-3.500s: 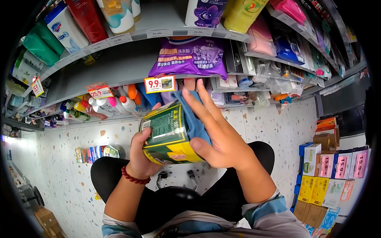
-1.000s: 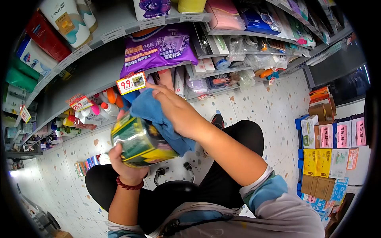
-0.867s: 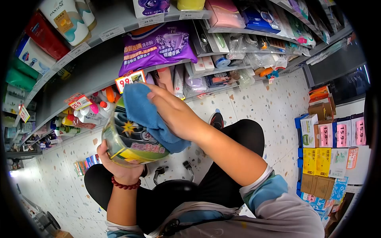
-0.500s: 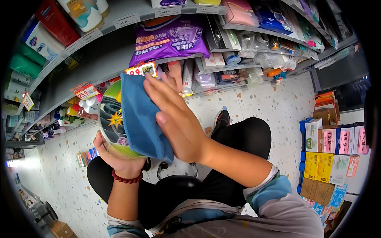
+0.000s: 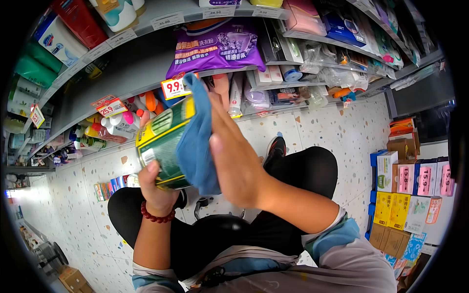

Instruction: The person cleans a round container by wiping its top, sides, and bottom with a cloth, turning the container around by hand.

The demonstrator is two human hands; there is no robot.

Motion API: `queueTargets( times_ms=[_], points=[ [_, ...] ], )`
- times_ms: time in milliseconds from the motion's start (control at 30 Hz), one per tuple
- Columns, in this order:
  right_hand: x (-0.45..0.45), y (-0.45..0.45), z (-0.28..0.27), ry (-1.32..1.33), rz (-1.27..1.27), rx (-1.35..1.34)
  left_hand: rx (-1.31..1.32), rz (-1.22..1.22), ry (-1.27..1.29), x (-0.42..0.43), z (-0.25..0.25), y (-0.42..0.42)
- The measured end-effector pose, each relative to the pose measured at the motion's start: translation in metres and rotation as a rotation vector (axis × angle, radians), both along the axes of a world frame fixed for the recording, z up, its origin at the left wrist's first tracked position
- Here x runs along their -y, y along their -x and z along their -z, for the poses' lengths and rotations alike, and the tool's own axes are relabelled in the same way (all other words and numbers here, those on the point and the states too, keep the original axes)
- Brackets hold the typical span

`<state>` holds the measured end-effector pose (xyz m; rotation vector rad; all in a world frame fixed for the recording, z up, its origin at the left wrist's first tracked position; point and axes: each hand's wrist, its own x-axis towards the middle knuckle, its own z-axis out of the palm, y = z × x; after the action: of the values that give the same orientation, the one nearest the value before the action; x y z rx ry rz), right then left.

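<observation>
Below the one purple bag [image 5: 217, 46] are two hands [image 5: 237, 166], one tin [image 5: 168, 141], one blue cloth [image 5: 198, 146] and one red bracelet [image 5: 157, 216]; to its lower right, three pink labels [image 5: 426, 180] and two yellow boxes [image 5: 383, 209].

shop aisle, red price tags [image 5: 174, 89], stocked shelves [image 5: 132, 82]

Curved grey metal shelf [image 5: 122, 83]: one purple plastic bag [image 5: 217, 48] with white and yellow lettering, at its front edge.
</observation>
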<state>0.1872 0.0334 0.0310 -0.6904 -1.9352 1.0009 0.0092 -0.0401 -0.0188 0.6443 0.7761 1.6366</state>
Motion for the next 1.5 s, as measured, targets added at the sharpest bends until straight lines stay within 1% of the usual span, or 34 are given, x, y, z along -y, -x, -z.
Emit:
queueTargets(
  times_ms=[67, 100, 167, 200, 233, 300, 333, 367, 400, 433, 467, 500, 533, 600, 633, 700, 733, 833, 900, 967, 1000, 1033, 1100, 1133, 1167, 1233, 1300, 1333, 1367, 1400, 1433, 1500],
  points=[
    [-0.001, 0.000, -0.003, 0.191, 0.013, -0.065, -0.005, 0.106, 0.038, 0.004, 0.016, 0.007],
    [-0.002, 0.001, -0.004, 0.285, 0.025, -0.103, -0.007, 0.104, 0.039, 0.006, 0.017, 0.009],
    [-0.006, 0.002, 0.000, 0.466, -0.002, -0.326, 0.049, 0.311, 0.216, 0.011, 0.018, 0.013],
    [-0.009, 0.003, 0.004, 0.434, 0.005, -0.340, 0.061, 0.186, 0.138, 0.013, 0.035, 0.014],
    [-0.012, 0.000, 0.004, 0.437, 0.004, -0.342, 0.059, 0.185, 0.140, 0.007, 0.022, 0.003],
    [-0.017, -0.009, 0.003, 0.219, 0.076, -0.118, 0.167, 0.125, -0.014, -0.008, -0.006, -0.021],
    [-0.018, -0.012, 0.001, 0.219, 0.079, -0.119, 0.187, 0.162, -0.054, -0.012, -0.010, -0.022],
    [-0.018, -0.014, -0.002, 0.099, 0.069, 0.038, 0.187, 0.164, -0.054, -0.012, -0.013, -0.022],
    [-0.019, -0.015, -0.005, -0.022, 0.058, 0.195, 0.262, 0.127, -0.010, -0.012, -0.015, -0.022],
    [-0.017, -0.016, -0.006, -0.021, 0.057, 0.195, 0.337, 0.089, 0.035, -0.012, -0.016, -0.021],
    [-0.014, -0.016, -0.006, -0.096, 0.039, 0.247, 0.389, 0.117, 0.027, -0.005, -0.003, -0.010],
    [-0.011, -0.016, -0.007, -0.170, 0.020, 0.298, 0.389, 0.113, 0.028, -0.005, -0.004, -0.010],
    [-0.009, -0.017, -0.008, -0.168, 0.015, 0.298, 0.427, 0.056, 0.076, -0.006, -0.007, -0.011],
    [-0.003, -0.019, -0.010, -0.249, -0.072, 0.334, 0.353, -0.110, 0.288, -0.008, -0.023, -0.016],
    [0.003, -0.018, -0.010, -0.248, -0.075, 0.334, 0.354, -0.113, 0.289, -0.008, -0.020, -0.015],
    [0.013, -0.014, -0.008, -0.202, -0.057, 0.134, 0.173, 0.012, 0.108, -0.005, -0.014, -0.009],
    [0.013, -0.011, -0.007, -0.187, -0.037, 0.092, 0.142, 0.039, 0.029, -0.007, -0.015, -0.012],
    [-0.004, -0.014, -0.010, -0.157, -0.053, 0.123, 0.089, -0.014, 0.021, -0.008, -0.008, -0.024],
    [-0.016, -0.013, -0.011, -0.103, -0.044, 0.107, 0.131, 0.005, -0.006, -0.009, -0.003, -0.027],
    [-0.025, -0.017, -0.007, -0.011, -0.051, 0.142, 0.340, 0.090, 0.073, -0.008, 0.000, -0.023],
    [-0.029, -0.017, -0.003, -0.024, -0.028, 0.177, 0.393, 0.105, 0.092, -0.006, 0.001, -0.021],
    [-0.031, -0.017, 0.000, -0.027, -0.022, 0.175, 0.391, 0.111, 0.090, -0.006, 0.001, -0.017],
    [-0.033, -0.018, 0.009, 0.087, 0.008, 0.149, 0.390, 0.036, 0.095, -0.005, -0.004, -0.013],
    [-0.030, -0.019, 0.015, 0.087, 0.009, 0.151, 0.385, -0.054, 0.162, -0.007, -0.010, -0.013],
    [-0.024, -0.019, 0.022, 0.041, -0.015, 0.083, 0.380, -0.165, 0.220, -0.008, -0.013, -0.013],
    [-0.010, -0.018, 0.023, -0.004, -0.047, 0.015, 0.502, -0.056, 0.173, -0.007, -0.009, -0.003],
    [0.003, -0.019, 0.012, -0.181, 0.031, 0.152, 0.468, -0.079, 0.142, -0.010, -0.010, -0.006],
    [0.005, -0.018, 0.008, -0.211, 0.030, 0.239, 0.435, -0.097, 0.115, -0.012, -0.011, -0.008],
    [0.007, -0.018, 0.004, -0.244, 0.027, 0.326, 0.354, -0.042, 0.036, -0.013, -0.008, -0.008],
    [0.006, -0.011, 0.012, -0.159, 0.083, 0.181, 0.283, -0.045, 0.028, -0.016, -0.012, -0.014],
    [0.003, -0.009, 0.014, -0.120, 0.113, 0.098, 0.212, -0.046, 0.018, -0.019, -0.016, -0.020],
    [-0.002, -0.004, 0.016, -0.051, 0.169, -0.078, 0.224, -0.014, 0.000, -0.017, -0.011, -0.022]
  ],
)
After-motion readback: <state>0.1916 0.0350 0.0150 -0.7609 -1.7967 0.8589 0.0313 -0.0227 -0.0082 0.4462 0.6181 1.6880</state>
